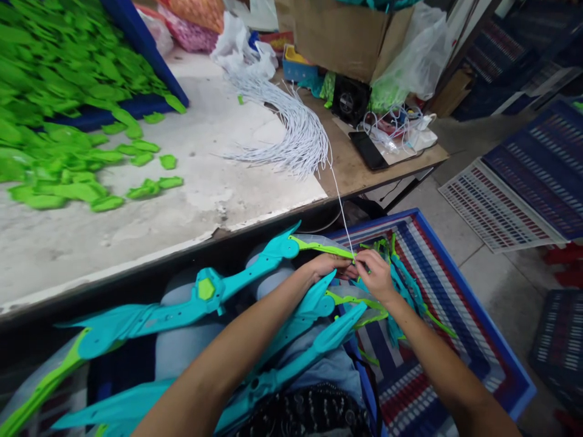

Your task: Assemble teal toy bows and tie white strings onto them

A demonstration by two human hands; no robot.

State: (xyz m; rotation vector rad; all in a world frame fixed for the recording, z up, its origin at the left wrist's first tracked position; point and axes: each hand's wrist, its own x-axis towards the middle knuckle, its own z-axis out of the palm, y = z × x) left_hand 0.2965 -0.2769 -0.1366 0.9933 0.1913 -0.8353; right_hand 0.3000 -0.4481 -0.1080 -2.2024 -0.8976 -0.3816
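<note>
My left hand [324,266] grips the green tip of a long teal plastic toy bow [218,291] that lies across my lap. My right hand [376,274] pinches a white string [340,206] right at that tip; the string runs up to a bundle of white strings [291,124] on the table. Two more teal bows [296,340] lie under my forearms. Both hands meet over a blue crate [460,285] on the floor that holds other teal and green bows.
A worktable [191,188] stands ahead, with a heap of green plastic pieces [59,103] at the left. A cardboard box [346,36], plastic bags, a small black fan [350,100] and a phone [368,150] sit at the back right. Blue crates [542,164] are stacked on the right floor.
</note>
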